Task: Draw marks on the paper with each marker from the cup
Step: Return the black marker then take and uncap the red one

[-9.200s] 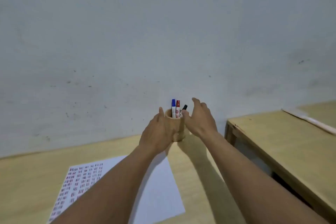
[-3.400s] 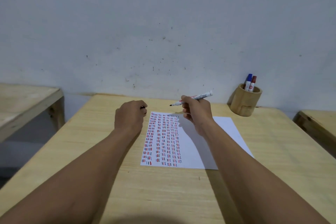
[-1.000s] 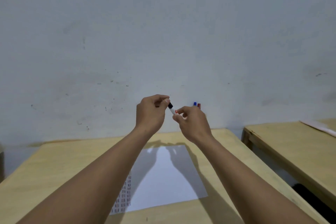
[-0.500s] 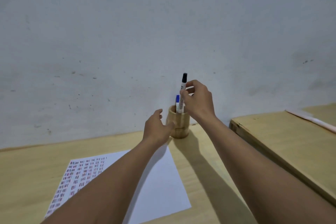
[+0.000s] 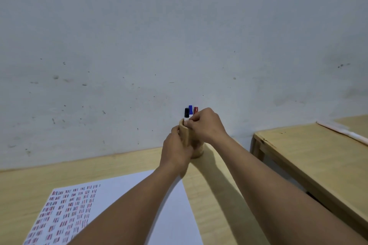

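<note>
A wooden cup (image 5: 185, 135) stands at the far edge of the table by the wall. My left hand (image 5: 176, 150) wraps around its left side. My right hand (image 5: 205, 125) is over the rim, fingers pinched on the black-capped marker (image 5: 186, 114), which stands in the cup. A blue-capped marker (image 5: 190, 109) and a red-capped marker (image 5: 196, 110) stick up behind it. The white paper (image 5: 127, 189) lies near me on the left, with rows of small red, blue and dark marks on its left part; my left forearm covers some of it.
A light wooden table (image 5: 219, 195) carries the cup and paper. A second wooden table (image 5: 310, 155) stands to the right across a narrow gap, with a pale strip (image 5: 342, 129) on its far edge. A grey scuffed wall (image 5: 179, 45) rises right behind the cup.
My right hand has lowered the black-capped marker from above the cup down into it. My left hand has closed on the cup's side. The view has shifted slightly.
</note>
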